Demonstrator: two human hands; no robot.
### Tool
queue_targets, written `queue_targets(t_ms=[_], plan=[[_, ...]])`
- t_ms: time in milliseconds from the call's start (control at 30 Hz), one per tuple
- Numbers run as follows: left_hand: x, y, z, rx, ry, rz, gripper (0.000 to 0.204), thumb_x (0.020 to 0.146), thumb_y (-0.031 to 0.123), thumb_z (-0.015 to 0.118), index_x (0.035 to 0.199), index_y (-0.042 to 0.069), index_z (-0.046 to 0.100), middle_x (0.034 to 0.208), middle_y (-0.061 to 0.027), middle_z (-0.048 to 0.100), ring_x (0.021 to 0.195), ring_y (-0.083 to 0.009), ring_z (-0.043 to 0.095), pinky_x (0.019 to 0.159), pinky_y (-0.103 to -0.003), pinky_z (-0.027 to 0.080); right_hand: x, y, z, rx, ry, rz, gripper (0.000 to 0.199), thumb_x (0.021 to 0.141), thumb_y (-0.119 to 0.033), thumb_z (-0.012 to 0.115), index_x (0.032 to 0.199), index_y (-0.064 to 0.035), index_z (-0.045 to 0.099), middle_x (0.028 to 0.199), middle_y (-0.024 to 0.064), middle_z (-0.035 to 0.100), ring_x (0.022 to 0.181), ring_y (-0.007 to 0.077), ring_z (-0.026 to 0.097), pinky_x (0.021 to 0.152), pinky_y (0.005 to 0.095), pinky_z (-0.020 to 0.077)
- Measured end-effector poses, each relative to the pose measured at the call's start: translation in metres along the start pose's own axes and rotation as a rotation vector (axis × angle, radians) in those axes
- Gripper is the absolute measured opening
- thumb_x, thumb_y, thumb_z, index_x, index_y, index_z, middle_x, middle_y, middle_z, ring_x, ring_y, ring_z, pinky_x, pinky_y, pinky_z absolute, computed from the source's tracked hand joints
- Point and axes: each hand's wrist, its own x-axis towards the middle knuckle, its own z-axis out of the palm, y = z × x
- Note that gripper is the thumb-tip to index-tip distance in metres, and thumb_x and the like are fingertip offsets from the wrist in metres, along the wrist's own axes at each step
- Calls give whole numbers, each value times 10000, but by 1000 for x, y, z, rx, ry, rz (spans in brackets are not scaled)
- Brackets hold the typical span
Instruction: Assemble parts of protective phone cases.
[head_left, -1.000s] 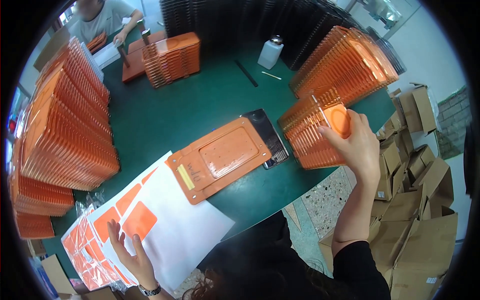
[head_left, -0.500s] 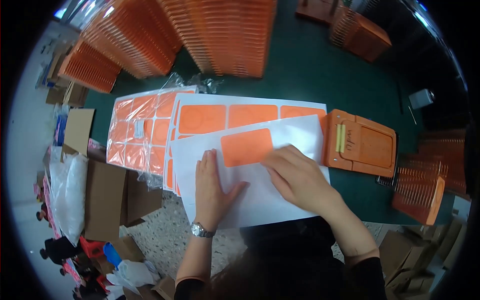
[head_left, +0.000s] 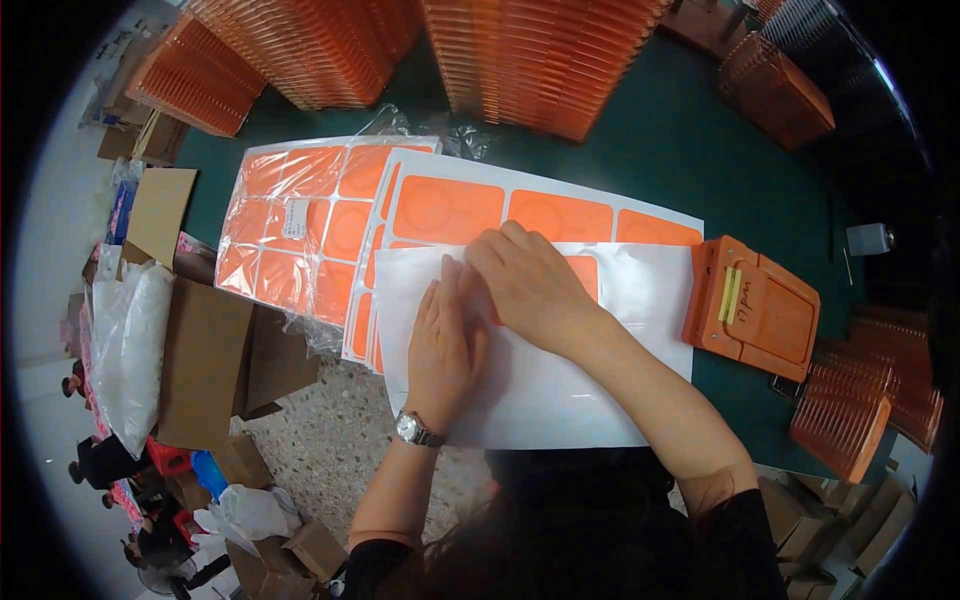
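A white sheet [head_left: 600, 390] lies across the table's near side, with one orange rounded sticker [head_left: 583, 272] on it. My left hand [head_left: 447, 345], with a metal watch at the wrist, rests on the sheet, fingers stretched upward. Beside it, my right hand [head_left: 530, 285] covers the sticker's left part. Its fingers are curled and pressed together near the left fingertips, and whatever they pinch is hidden. Under the white sheet sit sheets of orange stickers [head_left: 450, 208].
Plastic-wrapped sticker sheets [head_left: 290, 225] lie at left. An orange case [head_left: 755, 310] with yellow strips touches the sheet's right side. Tall stacks of orange plates [head_left: 540, 60] stand at the back; more plates [head_left: 845, 410] stand at right. An opened cardboard box [head_left: 205, 360] sits left of the table.
My right hand has moved left, from the sticker's lower right corner over to its left part, beside my left hand. The view has shifted, and the white sheet looks turned slightly clockwise.
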Motion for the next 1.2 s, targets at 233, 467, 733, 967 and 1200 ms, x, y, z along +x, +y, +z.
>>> queue_targets(t_ms=[233, 467, 733, 967, 1200], plan=[[3, 5, -3, 33, -5, 26, 711, 855, -5, 550, 1538, -15, 353, 1482, -195, 530, 1391, -426, 452, 1187, -508, 343, -5, 3, -20, 71, -69, -6, 294, 799, 41, 598, 1081, -40, 576, 1077, 116, 587, 1058, 315, 550, 907, 418, 487], [6, 1, -6, 45, -33, 124, 585, 848, -39, 552, 1415, 102, 593, 1508, -159, 519, 1437, -376, 431, 1196, -518, 319, -26, 12, -24, 293, 59, 26, 313, 838, 51, 547, 1134, -45, 575, 1133, 129, 593, 1076, 328, 566, 928, 424, 505], [11, 13, -6, 58, 11, 78, 508, 886, 169, 726, 1374, 87, 610, 1466, -152, 541, 1394, -381, 462, 1149, -499, 350, -70, 7, -35, 251, 215, -35, 227, 799, -37, 712, 1008, -21, 625, 1051, 129, 612, 1045, 330, 608, 874, 432, 529], [15, 21, 2, 92, 63, 23, 490, 891, 302, 756, 1297, 58, 629, 1438, -155, 559, 1380, -372, 469, 1124, -482, 352, -75, 11, -13, 60, 342, -107, 221, 748, -35, 747, 948, -39, 654, 1038, 86, 639, 1008, 285, 639, 858, 385, 524], [10, 12, 5, 27, 78, -9, 400, 939, 249, 685, 1279, 42, 646, 1441, -156, 556, 1375, -373, 466, 1139, -485, 332, -71, 2, -3, -99, 363, -106, 209, 743, -104, 756, 905, -67, 629, 1011, 63, 620, 974, 267, 599, 830, 381, 507]])
